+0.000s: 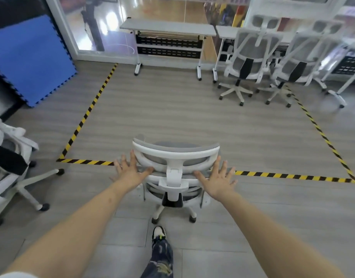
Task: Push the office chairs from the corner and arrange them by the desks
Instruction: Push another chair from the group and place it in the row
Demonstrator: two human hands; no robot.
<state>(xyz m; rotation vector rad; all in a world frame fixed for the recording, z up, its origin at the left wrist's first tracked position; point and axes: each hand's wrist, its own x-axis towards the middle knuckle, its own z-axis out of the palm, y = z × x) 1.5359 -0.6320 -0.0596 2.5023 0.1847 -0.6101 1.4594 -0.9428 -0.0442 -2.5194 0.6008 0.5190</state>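
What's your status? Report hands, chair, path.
Left hand and right hand open, flat on chair back. Chair at tape line. Floor to empty desk clear.

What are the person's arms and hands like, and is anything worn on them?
Both forearms are bare to the wrist, with no watch, rings or gloves on the left hand or right hand. A bit of white sleeve shows at the left arm's upper end.

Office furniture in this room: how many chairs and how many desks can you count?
Chairs: 4, one being pushed, one at the left edge, two by the desks.
Desks: 3.
Total: 7.
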